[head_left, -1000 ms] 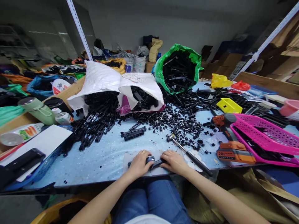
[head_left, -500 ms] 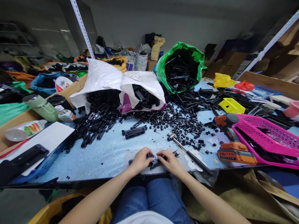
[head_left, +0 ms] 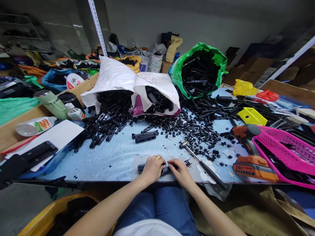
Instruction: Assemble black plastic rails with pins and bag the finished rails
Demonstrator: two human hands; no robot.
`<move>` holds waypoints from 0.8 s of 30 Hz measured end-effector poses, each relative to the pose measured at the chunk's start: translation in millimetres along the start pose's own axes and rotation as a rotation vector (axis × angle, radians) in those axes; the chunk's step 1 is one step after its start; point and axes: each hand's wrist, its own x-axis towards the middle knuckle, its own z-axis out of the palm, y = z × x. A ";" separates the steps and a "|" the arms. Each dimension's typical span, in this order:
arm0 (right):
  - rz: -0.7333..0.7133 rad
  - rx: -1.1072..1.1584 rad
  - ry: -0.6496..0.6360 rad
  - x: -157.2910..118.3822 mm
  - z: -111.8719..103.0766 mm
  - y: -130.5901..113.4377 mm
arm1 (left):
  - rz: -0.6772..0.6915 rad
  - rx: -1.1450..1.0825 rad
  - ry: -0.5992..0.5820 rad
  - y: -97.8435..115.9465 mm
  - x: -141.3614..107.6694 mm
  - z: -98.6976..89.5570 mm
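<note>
My left hand [head_left: 154, 167] and my right hand [head_left: 180, 169] meet over a long black plastic part [head_left: 141, 168] lying near the table's front edge. The fingers of both hands are closed round its middle, fingertips close together, and they hide what is pinched there. The part's far end pokes out beyond my right fingers. A clear sheet lies under it. Right of my hands rests a hammer [head_left: 206, 170] with a dark handle, its head toward the back. A pair of similar black parts [head_left: 145, 136] sits behind my hands.
Small black pins [head_left: 194, 131] are heaped mid-table. Behind them stand white sacks [head_left: 115, 77] and a green bag [head_left: 176, 78] of black parts. At right are an orange cordless drill [head_left: 254, 167] and a pink basket [head_left: 283, 141]; at left, a green flask [head_left: 52, 105].
The view has swung slightly left, so the table's things sit further right. Both hands stay on the black part, the left turned a little more over it.
</note>
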 end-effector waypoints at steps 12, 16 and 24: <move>-0.009 -0.078 0.140 -2.9 17.7 -17.9 | -0.038 0.031 0.140 -3.7 -10.1 7.2; 0.044 -0.102 0.237 -2.8 28.5 -20.9 | -0.061 0.279 0.342 -7.5 -43.8 28.2; 0.086 -0.179 0.285 -7.6 36.5 -25.8 | 0.022 0.423 0.369 -21.5 -65.7 49.5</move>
